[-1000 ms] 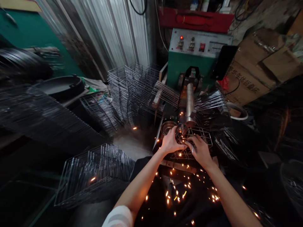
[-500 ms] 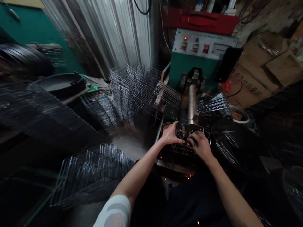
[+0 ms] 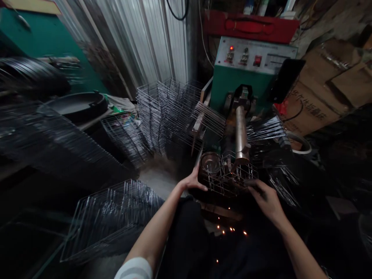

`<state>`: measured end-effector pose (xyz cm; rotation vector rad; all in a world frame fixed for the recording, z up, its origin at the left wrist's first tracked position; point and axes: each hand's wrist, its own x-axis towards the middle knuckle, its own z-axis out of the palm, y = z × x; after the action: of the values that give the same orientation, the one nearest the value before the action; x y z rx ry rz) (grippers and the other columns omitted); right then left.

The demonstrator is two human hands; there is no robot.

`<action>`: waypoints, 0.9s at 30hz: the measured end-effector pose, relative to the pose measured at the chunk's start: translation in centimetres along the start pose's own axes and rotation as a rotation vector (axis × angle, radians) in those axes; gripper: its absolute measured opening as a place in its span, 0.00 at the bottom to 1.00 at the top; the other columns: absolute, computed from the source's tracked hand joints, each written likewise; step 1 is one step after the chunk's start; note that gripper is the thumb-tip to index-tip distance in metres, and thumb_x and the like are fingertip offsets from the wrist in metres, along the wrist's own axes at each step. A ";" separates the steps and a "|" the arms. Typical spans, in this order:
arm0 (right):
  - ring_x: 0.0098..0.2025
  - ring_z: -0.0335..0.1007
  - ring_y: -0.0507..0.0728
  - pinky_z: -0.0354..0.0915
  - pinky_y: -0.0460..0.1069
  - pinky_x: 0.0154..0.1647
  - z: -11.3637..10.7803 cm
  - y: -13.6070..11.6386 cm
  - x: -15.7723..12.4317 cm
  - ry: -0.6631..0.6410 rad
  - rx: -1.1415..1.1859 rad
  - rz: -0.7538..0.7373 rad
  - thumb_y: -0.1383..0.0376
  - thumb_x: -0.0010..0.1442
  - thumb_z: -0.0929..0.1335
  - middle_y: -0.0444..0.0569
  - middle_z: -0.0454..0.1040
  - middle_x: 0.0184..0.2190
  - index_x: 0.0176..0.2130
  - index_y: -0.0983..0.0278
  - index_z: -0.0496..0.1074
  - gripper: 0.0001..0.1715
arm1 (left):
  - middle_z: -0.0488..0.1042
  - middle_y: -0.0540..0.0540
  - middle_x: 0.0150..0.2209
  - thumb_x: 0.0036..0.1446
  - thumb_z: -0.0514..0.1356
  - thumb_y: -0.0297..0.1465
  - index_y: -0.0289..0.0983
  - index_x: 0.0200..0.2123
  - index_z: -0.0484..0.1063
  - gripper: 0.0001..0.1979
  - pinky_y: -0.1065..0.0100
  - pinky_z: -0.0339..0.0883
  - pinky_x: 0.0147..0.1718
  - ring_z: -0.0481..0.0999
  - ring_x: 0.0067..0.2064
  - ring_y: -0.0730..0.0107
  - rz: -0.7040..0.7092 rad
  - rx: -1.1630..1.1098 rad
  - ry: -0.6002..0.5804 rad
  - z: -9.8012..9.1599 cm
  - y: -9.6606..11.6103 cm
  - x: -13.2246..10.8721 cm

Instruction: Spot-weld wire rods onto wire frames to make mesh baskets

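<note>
Wire basket [image 3: 229, 176], small and gridded, sits under the metal rod [image 3: 241, 133] of the green machine [image 3: 247, 79]; I hold it from both sides. My left hand [image 3: 193, 180] grips its near left edge, fingers curled. My right hand [image 3: 266, 199] clasps its right rim, fingertips lost in shadow. Stacked wire racks [image 3: 165, 112] stand behind, blurred. Sparks [image 3: 229, 230] glow below; the bench there is too dark to read.

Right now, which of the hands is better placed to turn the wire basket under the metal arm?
Probably the right hand: it grips the wire basket at its near right corner. The left hand lies at the left edge, beside the round tin.
</note>
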<state>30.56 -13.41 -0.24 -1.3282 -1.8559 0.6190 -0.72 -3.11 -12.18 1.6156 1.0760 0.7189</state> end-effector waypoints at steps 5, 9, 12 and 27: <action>0.32 0.76 0.58 0.73 0.52 0.32 1.2 -0.8 -3.2 0.106 0.340 0.333 0.51 0.61 0.71 0.52 0.78 0.36 0.43 0.62 0.68 0.20 | 0.37 0.35 0.74 0.28 0.77 0.36 0.56 0.70 0.26 0.76 0.43 0.63 0.58 0.58 0.69 0.45 -0.151 -0.512 -0.196 3.8 -5.6 0.3; 0.23 0.70 0.53 0.68 0.47 0.23 1.9 -2.2 -4.0 0.169 0.454 0.423 0.50 0.57 0.75 0.50 0.77 0.30 0.37 0.62 0.64 0.23 | 0.47 0.34 0.72 0.28 0.77 0.34 0.52 0.69 0.41 0.68 0.46 0.62 0.59 0.60 0.68 0.48 -0.077 -0.554 -0.119 4.7 -4.8 0.9; 0.19 0.65 0.50 0.62 0.43 0.18 1.6 -3.4 -4.6 0.110 0.525 0.473 0.50 0.57 0.74 0.48 0.75 0.26 0.35 0.62 0.63 0.24 | 0.47 0.34 0.72 0.28 0.77 0.38 0.50 0.68 0.43 0.67 0.47 0.64 0.58 0.59 0.68 0.47 -0.054 -0.568 -0.059 3.3 -3.7 -0.6; 0.39 0.77 0.60 0.72 0.52 0.42 -0.9 -8.3 -4.0 -0.426 0.449 0.180 0.48 0.63 0.69 0.53 0.79 0.38 0.44 0.63 0.77 0.22 | 0.64 0.40 0.64 0.30 0.75 0.40 0.43 0.66 0.55 0.58 0.48 0.63 0.60 0.67 0.62 0.44 0.231 0.366 -0.062 4.1 9.6 -6.4</action>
<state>27.26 -20.03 5.30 -1.1231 -1.7752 1.4126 2.97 -11.41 -3.89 2.0869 1.0278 0.6405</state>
